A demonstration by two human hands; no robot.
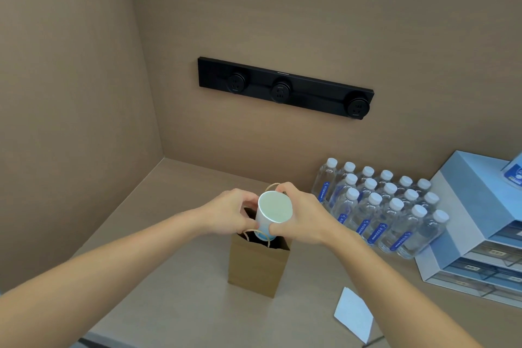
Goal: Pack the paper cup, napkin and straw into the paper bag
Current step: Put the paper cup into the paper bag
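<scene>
Two bare hands meet at the centre of the frame over the open paper bag (258,265), which stands upright on the tan counter (169,277). The right hand (302,216) wraps closed around the paper cup (272,213), its base partly inside the bag's mouth. The left hand (233,213) pinches the bag's rim beside the cup. A white napkin (354,315) lies flat at lower right, well apart from the bag.
</scene>
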